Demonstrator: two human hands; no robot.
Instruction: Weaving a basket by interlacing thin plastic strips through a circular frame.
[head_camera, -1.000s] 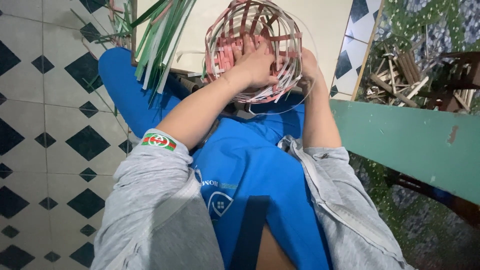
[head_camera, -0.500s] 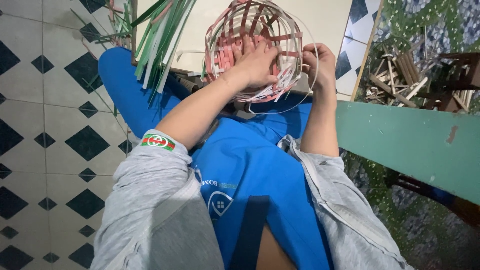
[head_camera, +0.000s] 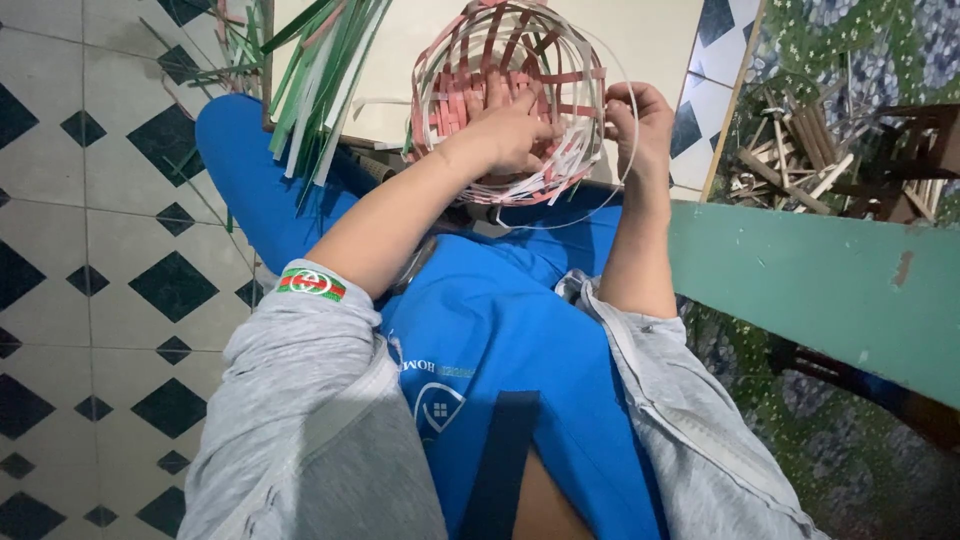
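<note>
Woven red-and-white basket (head_camera: 520, 90) rests on lap, mouth facing up. L hand (head_camera: 510, 135) presses flat inside, fingers spread, not clenched. R hand (head_camera: 640, 120), just beside rim, pinches thin white strip (head_camera: 625, 180) looping under basket.

A pale board (head_camera: 660, 60) lies on the tiled floor (head_camera: 90, 200). Green and white strips (head_camera: 320, 80) lie across the board's left edge. The basket (head_camera: 510, 90) sits over it.

My left hand (head_camera: 510, 130) presses inside the half-woven pink and white basket (head_camera: 520, 60), while my right hand (head_camera: 640, 120) pinches a thin white strip (head_camera: 560, 222) at its rim. Green strips (head_camera: 320, 70) lie beside it.
</note>
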